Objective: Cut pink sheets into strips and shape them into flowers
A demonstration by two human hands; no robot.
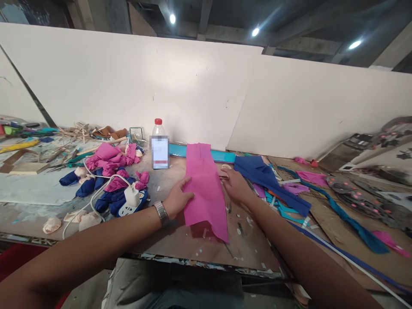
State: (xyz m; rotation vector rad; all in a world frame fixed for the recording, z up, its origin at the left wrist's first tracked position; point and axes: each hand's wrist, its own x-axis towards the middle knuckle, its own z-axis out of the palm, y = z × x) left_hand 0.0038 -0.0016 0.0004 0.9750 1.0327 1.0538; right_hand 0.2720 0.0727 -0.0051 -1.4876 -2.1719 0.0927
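Observation:
A long strip of bright pink cloth (206, 189) lies lengthwise before me, its near end wavy and slightly raised. My left hand (178, 199), with a metal watch at the wrist, rests at the strip's left edge, thumb and forefinger apart and touching the cloth. On the other side, my right hand (236, 185) has its fingers curled beside the right edge. A pale loop and a thin dark piece show at those fingers; what they belong to is unclear. Beneath the strip's far part runs a light-blue band (222, 156).
A red-capped bottle (158, 124) stands behind a lit phone (160, 153). Left are pink and navy cloth bundles (107, 161), a white-corded power strip (130, 206) and wood sticks (79, 131). Right lie navy cloth (257, 171) and teal ribbon (341, 212). A white partition (199, 86) stands behind.

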